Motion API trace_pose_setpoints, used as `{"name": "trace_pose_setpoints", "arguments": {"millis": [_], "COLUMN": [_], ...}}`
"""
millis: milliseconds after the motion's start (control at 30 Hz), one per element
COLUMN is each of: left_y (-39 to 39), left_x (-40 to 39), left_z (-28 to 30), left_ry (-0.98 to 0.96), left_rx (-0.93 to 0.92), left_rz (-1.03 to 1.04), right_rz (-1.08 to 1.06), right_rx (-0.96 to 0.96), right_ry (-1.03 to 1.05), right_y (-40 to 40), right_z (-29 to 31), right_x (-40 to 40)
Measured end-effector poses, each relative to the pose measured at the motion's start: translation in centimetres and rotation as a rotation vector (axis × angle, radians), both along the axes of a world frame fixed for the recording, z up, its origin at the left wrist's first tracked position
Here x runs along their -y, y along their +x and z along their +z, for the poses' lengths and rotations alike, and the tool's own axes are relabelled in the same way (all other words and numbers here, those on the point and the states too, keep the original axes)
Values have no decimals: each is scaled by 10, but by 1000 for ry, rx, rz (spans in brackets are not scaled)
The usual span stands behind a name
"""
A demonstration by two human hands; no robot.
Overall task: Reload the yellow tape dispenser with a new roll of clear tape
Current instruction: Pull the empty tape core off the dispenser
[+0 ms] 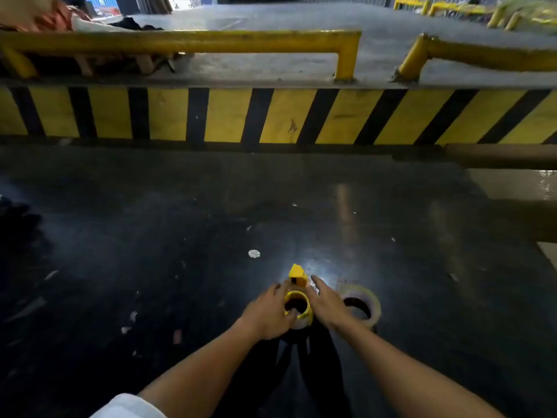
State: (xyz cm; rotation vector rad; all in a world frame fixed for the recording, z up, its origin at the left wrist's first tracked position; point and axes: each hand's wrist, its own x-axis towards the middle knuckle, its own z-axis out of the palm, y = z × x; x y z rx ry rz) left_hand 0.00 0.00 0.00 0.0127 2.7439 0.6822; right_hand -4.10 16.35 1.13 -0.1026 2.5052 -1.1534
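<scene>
The yellow tape dispenser [297, 285] lies on the dark floor in front of me, its round yellow hub facing up and its pointed cutter end away from me. My left hand [266, 313] grips the hub from the left, thumb at the rim. My right hand [324, 303] rests against the dispenser's right side with the fingers stretched forward. A roll of clear tape [363, 303] with a brown core lies flat on the floor just right of my right hand, partly hidden by my wrist.
The dark glossy floor [180, 251] carries small scraps and a white speck [254, 253]. A yellow-and-black striped curb [271, 116] runs across ahead, with yellow guard rails [211, 40] on the raised platform. Cardboard [512, 176] lies at the right.
</scene>
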Motion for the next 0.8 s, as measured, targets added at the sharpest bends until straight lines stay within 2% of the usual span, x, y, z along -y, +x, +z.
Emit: {"name": "trace_pose_setpoints", "arguments": {"millis": [100, 233, 400, 567, 667, 800], "left_y": [-3, -9, -10, -9, -9, -16], "left_x": [-4, -5, -10, -1, 6, 17], "left_z": [-3, -7, -9, -8, 6, 24], "left_ry": [96, 168, 232, 270, 309, 256], "left_rx": [78, 159, 99, 6, -75, -130], "left_rz": [20, 1, 53, 17, 0, -54], "right_rz": [18, -31, -176, -331, -309, -259], "right_rx": [83, 165, 201, 266, 326, 312], "right_ry": [51, -100, -227, -449, -586, -666], "right_y": [-1, -2, -5, -8, -11, -11], "right_z": [-11, -17, -24, -29, -20, 2], "right_x": [0, 2, 3, -2, -10, -15]}}
